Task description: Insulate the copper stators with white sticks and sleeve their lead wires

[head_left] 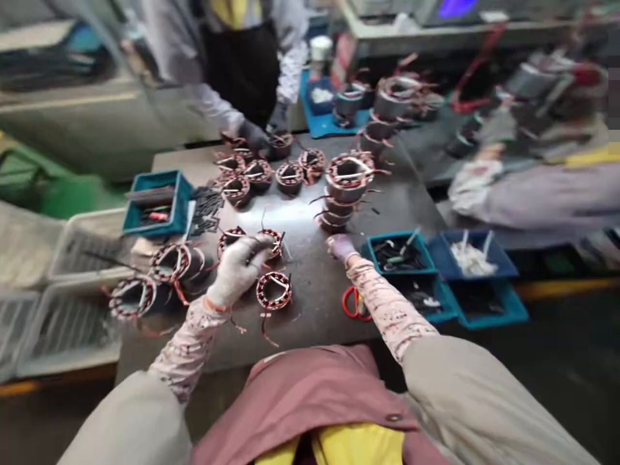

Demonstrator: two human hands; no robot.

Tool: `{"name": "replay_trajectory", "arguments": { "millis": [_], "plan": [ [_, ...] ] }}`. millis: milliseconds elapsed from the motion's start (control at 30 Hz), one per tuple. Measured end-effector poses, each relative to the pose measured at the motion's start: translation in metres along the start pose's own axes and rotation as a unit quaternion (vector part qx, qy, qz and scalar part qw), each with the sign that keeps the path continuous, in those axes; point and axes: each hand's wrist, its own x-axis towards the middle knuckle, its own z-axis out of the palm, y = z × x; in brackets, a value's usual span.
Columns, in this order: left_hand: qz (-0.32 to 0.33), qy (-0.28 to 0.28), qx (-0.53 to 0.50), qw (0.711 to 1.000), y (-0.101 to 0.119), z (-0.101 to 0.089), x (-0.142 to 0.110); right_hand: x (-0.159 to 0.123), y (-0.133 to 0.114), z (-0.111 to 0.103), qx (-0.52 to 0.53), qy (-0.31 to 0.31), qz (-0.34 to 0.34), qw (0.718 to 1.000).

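Note:
Several wound motor stators with red-and-white windings and loose copper leads stand on a dark workbench [314,303]. My left hand [239,268], in a white glove, is over the front of the group, its fingertips against a stator ring [272,244]; a small held item cannot be ruled out. Another stator [274,290] lies just below that hand. My right hand [341,248], in a pale purple glove, has its fingers bunched and holds nothing visible. It is close to a stack of stators [346,181].
A co-worker's dark-gloved hands [254,135] work among the far stators. Blue bins of small parts [397,252] and red-handled scissors [353,303] sit on the right, with a teal tray [155,203] on the left. White crates [87,245] stand beyond the left edge.

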Motion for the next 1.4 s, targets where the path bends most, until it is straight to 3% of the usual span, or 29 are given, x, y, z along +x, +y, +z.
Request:
{"name": "replay_trajectory", "arguments": {
  "millis": [67,133,267,333,433,467,500,600,667,733,833,967,1100,1233,1333,1400],
  "plan": [
    [0.081,0.033,0.023,0.996,0.01,-0.006,0.035,-0.026,0.003,0.018,0.025,-0.012,0.043,0.999],
    [0.147,0.03,0.036,0.988,0.027,0.002,0.059,-0.049,-0.004,0.037,0.037,-0.02,0.054,0.998],
    [0.2,-0.055,0.071,0.976,0.066,0.03,0.079,-0.091,-0.022,0.064,0.033,-0.043,0.03,0.998],
    [0.189,-0.165,0.095,0.964,0.082,0.028,0.081,-0.108,-0.028,0.074,0.03,-0.053,0.009,0.998],
    [0.179,-0.404,0.069,0.894,0.091,-0.006,0.087,-0.133,-0.026,0.082,0.033,-0.071,-0.011,0.997],
    [0.174,-0.456,0.043,0.872,0.091,-0.02,0.09,-0.142,-0.02,0.082,0.037,-0.077,-0.016,0.996],
    [0.164,-0.47,0.022,0.867,0.09,-0.033,0.092,-0.151,-0.01,0.079,0.042,-0.082,-0.02,0.996],
    [0.145,-0.418,0.073,0.894,0.088,-0.043,0.089,-0.175,0.045,0.055,0.046,-0.061,-0.003,0.997],
    [0.15,-0.361,0.183,0.902,0.093,-0.025,0.071,-0.184,0.097,0.031,0.017,0.01,0.077,0.997],
    [0.157,-0.295,0.305,0.892,0.104,0.001,0.045,-0.183,0.145,0.01,-0.038,0.047,0.168,0.984],
    [0.138,-0.269,0.393,0.868,0.119,0.031,0.011,-0.165,0.186,-0.006,-0.123,0.024,0.2,0.972],
    [0.08,-0.286,0.405,0.865,0.117,0.049,-0.002,-0.134,0.186,0.002,-0.192,-0.041,0.141,0.97],
    [0.065,-0.257,0.412,0.872,0.108,0.058,-0.007,-0.125,0.18,0.009,-0.2,-0.071,0.119,0.97],
    [0.062,-0.234,0.415,0.877,0.108,0.064,-0.013,-0.134,0.193,0.002,-0.161,-0.035,0.131,0.978],
    [0.01,-0.277,0.41,0.869,0.109,0.066,-0.007,-0.133,0.196,-0.002,-0.16,0.003,0.152,0.975],
    [-0.019,-0.307,0.412,0.858,0.108,0.066,0.0,-0.126,0.191,0.001,-0.176,-0.017,0.154,0.972]
  ]
}}
